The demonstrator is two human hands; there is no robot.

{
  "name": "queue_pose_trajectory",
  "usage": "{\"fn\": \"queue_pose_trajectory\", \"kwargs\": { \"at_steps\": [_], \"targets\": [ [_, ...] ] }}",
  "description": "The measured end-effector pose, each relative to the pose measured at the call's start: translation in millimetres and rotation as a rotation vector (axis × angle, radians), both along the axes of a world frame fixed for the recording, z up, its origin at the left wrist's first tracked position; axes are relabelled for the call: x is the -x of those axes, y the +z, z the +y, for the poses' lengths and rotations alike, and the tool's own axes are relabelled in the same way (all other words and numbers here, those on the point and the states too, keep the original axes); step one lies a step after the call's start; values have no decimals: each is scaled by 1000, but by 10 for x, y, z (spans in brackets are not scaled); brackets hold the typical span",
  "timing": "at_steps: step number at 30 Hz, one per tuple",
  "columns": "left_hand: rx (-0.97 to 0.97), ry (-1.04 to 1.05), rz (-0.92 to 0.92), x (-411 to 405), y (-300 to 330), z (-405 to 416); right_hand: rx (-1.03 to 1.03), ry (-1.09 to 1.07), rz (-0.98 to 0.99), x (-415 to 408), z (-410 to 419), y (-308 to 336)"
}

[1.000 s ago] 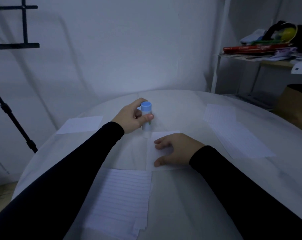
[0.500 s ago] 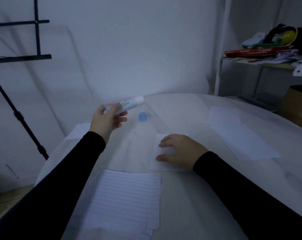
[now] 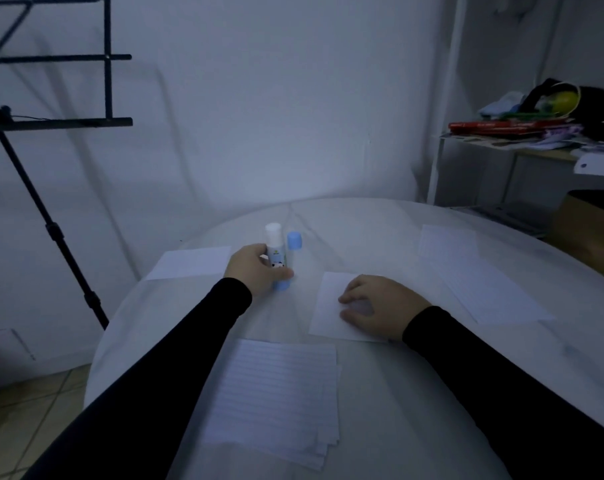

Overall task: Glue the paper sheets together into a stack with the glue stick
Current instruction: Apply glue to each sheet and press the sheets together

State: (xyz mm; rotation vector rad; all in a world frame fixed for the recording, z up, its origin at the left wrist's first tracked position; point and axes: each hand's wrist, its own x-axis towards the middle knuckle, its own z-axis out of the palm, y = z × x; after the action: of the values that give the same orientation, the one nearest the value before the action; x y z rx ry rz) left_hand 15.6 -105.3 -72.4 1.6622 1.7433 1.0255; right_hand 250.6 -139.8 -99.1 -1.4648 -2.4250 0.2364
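uprighted now, glue stick point(image 3: 275, 256) in left hand point(image 3: 255, 274), its base hidden.

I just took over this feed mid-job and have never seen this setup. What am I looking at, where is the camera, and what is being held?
No machine here: a person wearing a head camera looks down at their own hands. The left hand grips an uncapped glue stick; its blue cap stands on the round table just beyond. The right hand rests on a small paper sheet. A lined paper stack lies nearest, with more sheets left and right.
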Motion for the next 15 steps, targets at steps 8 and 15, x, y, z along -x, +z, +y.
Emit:
{"fn": "queue_pose_trajectory", "kwargs": {
  "at_steps": [8,15],
  "targets": [
    [45,-22,-32,70,-34,42,7,51,47,5,45,-57],
    [-336,212,-54,87,246,-249,-90,-192,242,-421,52,78]
  ]
}}
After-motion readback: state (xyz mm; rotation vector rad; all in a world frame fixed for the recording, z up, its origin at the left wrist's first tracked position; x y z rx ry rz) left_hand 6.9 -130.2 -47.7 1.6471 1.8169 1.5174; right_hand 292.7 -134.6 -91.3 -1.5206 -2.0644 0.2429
